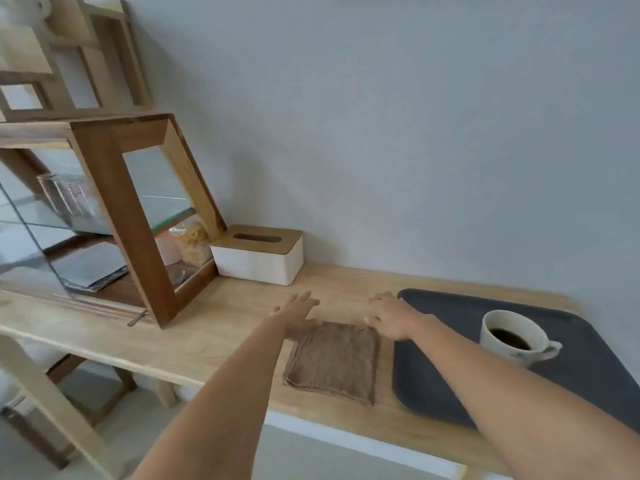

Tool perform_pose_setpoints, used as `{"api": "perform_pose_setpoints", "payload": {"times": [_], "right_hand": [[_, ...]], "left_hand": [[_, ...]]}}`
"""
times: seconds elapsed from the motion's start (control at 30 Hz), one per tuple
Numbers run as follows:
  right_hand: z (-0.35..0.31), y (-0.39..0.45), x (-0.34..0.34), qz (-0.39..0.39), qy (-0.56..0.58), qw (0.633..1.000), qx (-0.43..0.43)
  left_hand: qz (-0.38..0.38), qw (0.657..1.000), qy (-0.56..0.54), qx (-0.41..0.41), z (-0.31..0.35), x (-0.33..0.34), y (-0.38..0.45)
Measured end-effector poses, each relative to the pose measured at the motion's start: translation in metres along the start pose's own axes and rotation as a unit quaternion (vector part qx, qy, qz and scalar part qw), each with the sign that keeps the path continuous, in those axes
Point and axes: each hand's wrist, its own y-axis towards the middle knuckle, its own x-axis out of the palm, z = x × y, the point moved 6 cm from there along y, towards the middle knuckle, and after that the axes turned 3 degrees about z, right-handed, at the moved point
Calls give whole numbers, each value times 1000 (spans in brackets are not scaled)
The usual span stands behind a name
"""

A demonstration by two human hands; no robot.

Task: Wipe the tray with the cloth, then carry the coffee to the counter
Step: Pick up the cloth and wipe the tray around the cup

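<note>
I see both hands spread, gripping nothing: left hand (297,315) and right hand (391,318) over the cloth's (334,363) far edge; tray (450,386) with coffee (512,339) just right; tissue box (258,254) and cabinet (114,216) beyond.

Tray (450,375): near right corner cut off by the frame edge, part hidden under the right forearm (519,403). Mug (516,337): base behind that forearm. Glass-fronted cabinet (114,209): left side out of frame; contents blurred behind reflections. Cloth (334,362): far left corner under the left hand (298,315).
</note>
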Motion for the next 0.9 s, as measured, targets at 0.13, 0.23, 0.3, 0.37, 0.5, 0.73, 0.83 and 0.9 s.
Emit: {"api": "perform_pose_setpoints", "payload": {"times": [0.13,0.23,0.3,0.37,0.5,0.73,0.83,0.9], "right_hand": [[-5,-4,30,-22,-9,1000,14],[-7,-7,32,46,28,999,-1],[-11,-14,32,97,84,992,-1],[-14,-21,35,131,132,983,8],[-24,-38,31,130,192,973,-15],[-16,-93,-38,181,272,944,-39],[2,-119,-76,225,282,932,-43],[18,-134,-99,257,273,926,-39]], "left_hand": [[-40,999,-13,28,-7,18,1],[-11,998,-25,48,-9,17,2],[17,997,-44,69,-9,16,1],[44,991,-96,81,-6,16,-2],[91,982,-130,101,5,5,-11],[102,968,-156,169,55,-53,-45],[73,951,-232,191,93,-77,-58],[58,939,-264,214,121,-86,-59]]}}
